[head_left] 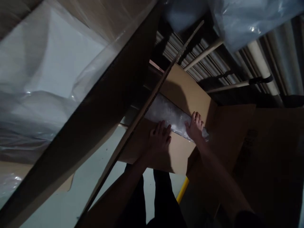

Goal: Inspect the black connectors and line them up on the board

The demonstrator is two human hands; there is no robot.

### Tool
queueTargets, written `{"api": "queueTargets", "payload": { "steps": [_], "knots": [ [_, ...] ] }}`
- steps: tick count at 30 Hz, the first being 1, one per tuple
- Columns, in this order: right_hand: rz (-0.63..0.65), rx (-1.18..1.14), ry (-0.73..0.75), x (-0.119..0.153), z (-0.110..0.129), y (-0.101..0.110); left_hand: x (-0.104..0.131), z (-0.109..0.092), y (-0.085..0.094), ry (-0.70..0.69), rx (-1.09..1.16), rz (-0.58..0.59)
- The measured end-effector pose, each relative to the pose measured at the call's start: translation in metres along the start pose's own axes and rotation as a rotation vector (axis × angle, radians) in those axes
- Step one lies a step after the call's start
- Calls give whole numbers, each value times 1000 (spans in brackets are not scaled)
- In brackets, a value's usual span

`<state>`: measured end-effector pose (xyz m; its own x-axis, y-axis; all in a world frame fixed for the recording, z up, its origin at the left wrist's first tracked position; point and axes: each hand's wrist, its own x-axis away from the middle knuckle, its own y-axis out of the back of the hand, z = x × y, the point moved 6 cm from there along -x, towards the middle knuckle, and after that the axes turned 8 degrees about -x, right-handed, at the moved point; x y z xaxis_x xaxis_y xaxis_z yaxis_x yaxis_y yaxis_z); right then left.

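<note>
A long strip of grey, shiny clear-plastic-wrapped contents [163, 109] shows between two brown flaps of an open cardboard box [177, 153]. My left hand [160, 136] lies on the near flap, its fingers apart and their tips at the edge of the plastic. Further right, my right hand [196, 129] rests across the plastic with its thumb spread from the fingers. Its fingertips reach the edge of the far flap [177, 91]. Neither hand appears to grasp anything. What lies inside the plastic cannot be made out.
At the left stands another large carton [114, 82] with white, plastic-covered contents [64, 53]. A raised cardboard panel [135, 126] cuts across the middle. Long poles or tubes [261, 66] lie behind at the right. A yellow bar [182, 190] stands near my legs.
</note>
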<state>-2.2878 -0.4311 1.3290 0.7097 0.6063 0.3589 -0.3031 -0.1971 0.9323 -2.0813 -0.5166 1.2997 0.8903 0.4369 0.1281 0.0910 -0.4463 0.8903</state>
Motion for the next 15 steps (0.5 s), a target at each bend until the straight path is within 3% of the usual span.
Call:
{"api": "queueTargets", "payload": {
  "steps": [4,8,10,12,15],
  "knots": [
    [-190,-39,-101,-10,0,-45,-35,-10,11,-91,22,-143],
    [-220,-162,-65,-17,-12,-55,-99,-17,10,-117,4,-83],
    [-183,-230,-36,-20,-14,-51,-118,-16,2,-123,-15,-26],
    [-109,-326,-21,-22,-11,-40,-123,-14,-6,-138,-28,-4],
    [-7,-538,-4,-7,-11,-1,-118,-9,-11,-148,-37,-5]
  ]
}}
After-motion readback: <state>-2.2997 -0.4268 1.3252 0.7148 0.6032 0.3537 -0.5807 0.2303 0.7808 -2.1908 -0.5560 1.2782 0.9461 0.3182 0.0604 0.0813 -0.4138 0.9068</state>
